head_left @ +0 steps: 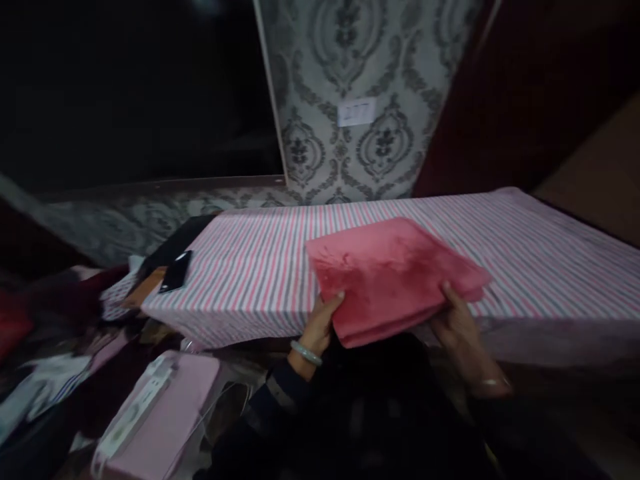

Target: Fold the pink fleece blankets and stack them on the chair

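A folded pink fleece cloth (390, 273) lies on a table covered with a pink, grey and white striped cloth (250, 267), its near edge overhanging the table's front. My left hand (323, 323) grips the cloth's near left corner, thumb on top, with a pale bangle on the wrist. Along the near right edge, my right hand (463, 327) is closed in the same way, thumb over the top, and a thin bracelet circles that wrist.
A dark phone (175, 272) lies at the table's left end next to a black flat object (173, 247). A white power strip (137, 407) rests on a pink surface at lower left, beside jumbled clothes. Patterned wallpaper with a small white label (356, 111) stands behind.
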